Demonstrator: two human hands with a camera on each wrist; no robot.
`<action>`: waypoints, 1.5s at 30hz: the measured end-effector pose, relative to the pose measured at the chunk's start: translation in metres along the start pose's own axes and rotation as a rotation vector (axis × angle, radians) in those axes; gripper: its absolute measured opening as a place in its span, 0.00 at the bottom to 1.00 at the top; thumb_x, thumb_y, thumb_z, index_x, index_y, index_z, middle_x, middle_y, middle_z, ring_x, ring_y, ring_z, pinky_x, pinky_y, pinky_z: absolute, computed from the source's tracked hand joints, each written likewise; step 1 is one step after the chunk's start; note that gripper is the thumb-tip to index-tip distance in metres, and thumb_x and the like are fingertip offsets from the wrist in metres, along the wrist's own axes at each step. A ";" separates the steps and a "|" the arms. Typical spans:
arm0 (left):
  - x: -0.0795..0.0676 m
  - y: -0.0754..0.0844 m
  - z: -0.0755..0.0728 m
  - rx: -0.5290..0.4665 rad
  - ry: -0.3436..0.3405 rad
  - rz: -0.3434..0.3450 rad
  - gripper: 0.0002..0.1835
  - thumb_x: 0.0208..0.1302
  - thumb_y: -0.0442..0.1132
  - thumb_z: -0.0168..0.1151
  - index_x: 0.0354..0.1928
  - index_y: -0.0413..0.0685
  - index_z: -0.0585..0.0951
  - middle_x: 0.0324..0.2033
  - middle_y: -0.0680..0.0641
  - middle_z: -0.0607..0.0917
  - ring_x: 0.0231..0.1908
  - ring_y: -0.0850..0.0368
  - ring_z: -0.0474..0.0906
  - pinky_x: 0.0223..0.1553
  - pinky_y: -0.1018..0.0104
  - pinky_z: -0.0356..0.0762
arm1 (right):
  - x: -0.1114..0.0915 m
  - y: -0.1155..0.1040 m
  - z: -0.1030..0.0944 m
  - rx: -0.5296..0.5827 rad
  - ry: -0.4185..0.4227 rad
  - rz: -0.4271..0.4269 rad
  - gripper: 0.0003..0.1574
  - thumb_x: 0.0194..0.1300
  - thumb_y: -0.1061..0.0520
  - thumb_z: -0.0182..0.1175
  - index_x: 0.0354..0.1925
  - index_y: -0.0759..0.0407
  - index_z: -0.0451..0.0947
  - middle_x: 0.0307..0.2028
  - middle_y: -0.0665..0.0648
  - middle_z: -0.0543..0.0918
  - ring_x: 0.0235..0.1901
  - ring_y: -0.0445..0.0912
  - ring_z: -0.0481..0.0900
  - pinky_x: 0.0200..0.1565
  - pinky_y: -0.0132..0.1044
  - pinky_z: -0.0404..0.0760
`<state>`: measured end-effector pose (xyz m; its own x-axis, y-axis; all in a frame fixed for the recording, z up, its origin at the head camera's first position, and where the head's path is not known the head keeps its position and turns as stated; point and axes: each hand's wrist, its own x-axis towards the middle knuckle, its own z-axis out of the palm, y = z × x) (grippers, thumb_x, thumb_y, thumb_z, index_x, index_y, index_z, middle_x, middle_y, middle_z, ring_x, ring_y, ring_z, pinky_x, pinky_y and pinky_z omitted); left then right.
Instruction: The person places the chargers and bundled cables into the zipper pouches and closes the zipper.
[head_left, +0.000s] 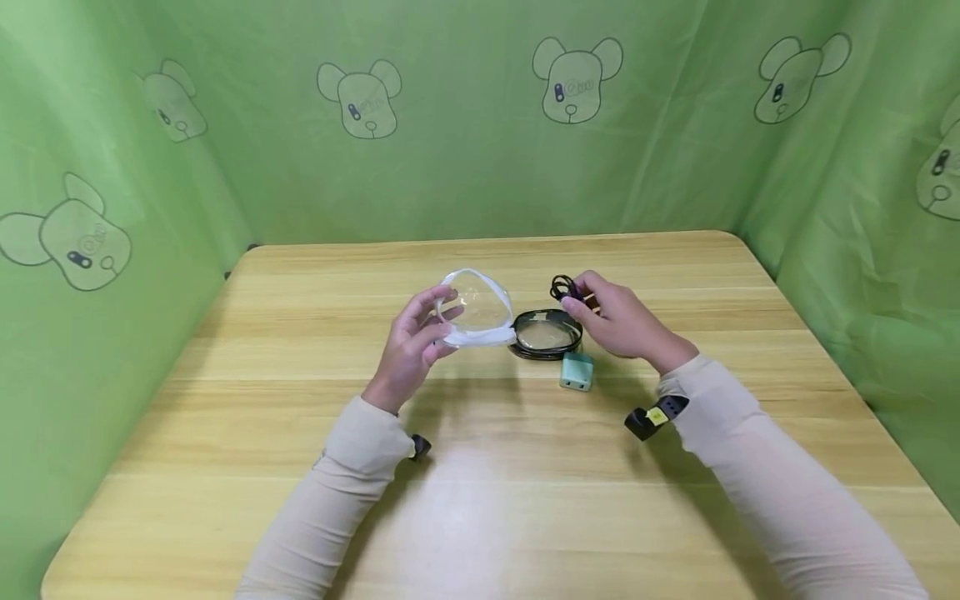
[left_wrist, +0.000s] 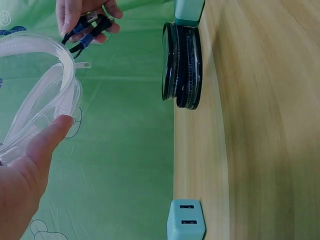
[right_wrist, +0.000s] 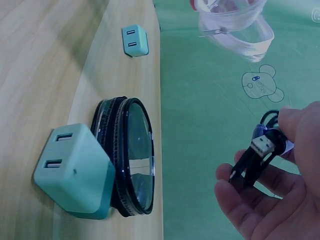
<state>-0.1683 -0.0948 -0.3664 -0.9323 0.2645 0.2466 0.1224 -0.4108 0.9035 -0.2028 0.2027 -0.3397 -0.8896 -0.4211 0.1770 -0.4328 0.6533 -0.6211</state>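
White-edged and clear, a pouch (head_left: 483,337) is held up over the table (head_left: 525,450) by the left hand (head_left: 408,343); its rim is pressed by the thumb, and the other fingers are spread a little; a looped black cable (head_left: 564,288) is pinched by the right hand (head_left: 618,321), with the thumb and bent fingers brought close; its silver plug (right_wrist: 263,144) is shown; a black-rimmed case (head_left: 546,335) is set on the table; a blue-green charger (head_left: 577,372) is placed just beside it; a second charger (right_wrist: 135,41) is seen farther off.
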 end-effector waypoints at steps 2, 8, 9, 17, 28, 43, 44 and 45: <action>0.000 -0.001 0.000 0.003 -0.013 -0.009 0.33 0.61 0.26 0.49 0.69 0.31 0.56 0.66 0.34 0.61 0.66 0.37 0.59 0.52 0.61 0.81 | 0.001 -0.001 -0.001 -0.004 -0.005 -0.014 0.14 0.77 0.53 0.45 0.46 0.63 0.68 0.37 0.63 0.78 0.37 0.55 0.76 0.37 0.47 0.79; 0.001 -0.003 -0.001 0.013 -0.046 -0.024 0.37 0.59 0.26 0.51 0.72 0.34 0.54 0.68 0.34 0.58 0.67 0.37 0.56 0.52 0.64 0.80 | 0.002 -0.006 -0.003 0.034 -0.021 0.001 0.15 0.79 0.52 0.36 0.42 0.62 0.64 0.28 0.59 0.69 0.25 0.50 0.66 0.25 0.40 0.69; 0.001 -0.003 -0.002 0.014 -0.050 -0.026 0.37 0.59 0.26 0.51 0.72 0.33 0.54 0.68 0.34 0.58 0.68 0.35 0.54 0.51 0.65 0.80 | 0.002 -0.007 -0.004 0.045 -0.022 0.009 0.15 0.79 0.52 0.35 0.42 0.62 0.63 0.29 0.59 0.68 0.24 0.50 0.66 0.24 0.39 0.69; 0.001 -0.005 -0.001 0.024 -0.041 -0.060 0.37 0.59 0.26 0.50 0.72 0.36 0.55 0.68 0.37 0.59 0.66 0.41 0.59 0.50 0.65 0.80 | 0.002 -0.013 -0.007 0.084 -0.013 0.015 0.11 0.77 0.55 0.41 0.41 0.62 0.64 0.29 0.60 0.70 0.28 0.50 0.69 0.30 0.39 0.74; 0.000 -0.006 0.001 -0.014 -0.060 -0.091 0.37 0.59 0.24 0.49 0.72 0.34 0.53 0.68 0.37 0.57 0.68 0.36 0.53 0.51 0.61 0.82 | 0.008 -0.011 -0.004 0.069 0.045 -0.070 0.13 0.72 0.54 0.54 0.46 0.63 0.74 0.38 0.60 0.80 0.36 0.51 0.77 0.37 0.42 0.79; 0.000 -0.007 0.004 -0.002 -0.069 -0.097 0.35 0.61 0.25 0.49 0.71 0.34 0.54 0.69 0.35 0.57 0.66 0.40 0.58 0.51 0.59 0.81 | 0.011 -0.020 -0.004 0.129 -0.021 -0.013 0.16 0.69 0.55 0.60 0.49 0.66 0.77 0.39 0.61 0.81 0.32 0.49 0.74 0.31 0.33 0.76; 0.000 -0.008 0.004 -0.002 -0.070 -0.097 0.35 0.61 0.25 0.49 0.71 0.33 0.54 0.68 0.36 0.57 0.66 0.40 0.58 0.51 0.59 0.81 | 0.011 -0.020 -0.004 0.133 -0.023 -0.003 0.16 0.69 0.55 0.60 0.49 0.66 0.77 0.39 0.61 0.81 0.31 0.49 0.73 0.30 0.32 0.76; 0.000 -0.008 0.004 -0.002 -0.069 -0.098 0.35 0.61 0.25 0.49 0.71 0.33 0.54 0.68 0.36 0.58 0.66 0.40 0.58 0.51 0.60 0.82 | 0.011 -0.021 -0.004 0.139 -0.027 0.001 0.17 0.69 0.55 0.60 0.50 0.66 0.77 0.39 0.62 0.80 0.31 0.49 0.73 0.29 0.32 0.75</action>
<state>-0.1682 -0.0882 -0.3721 -0.9143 0.3625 0.1805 0.0311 -0.3815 0.9238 -0.2040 0.1867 -0.3216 -0.8851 -0.4383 0.1568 -0.4056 0.5608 -0.7218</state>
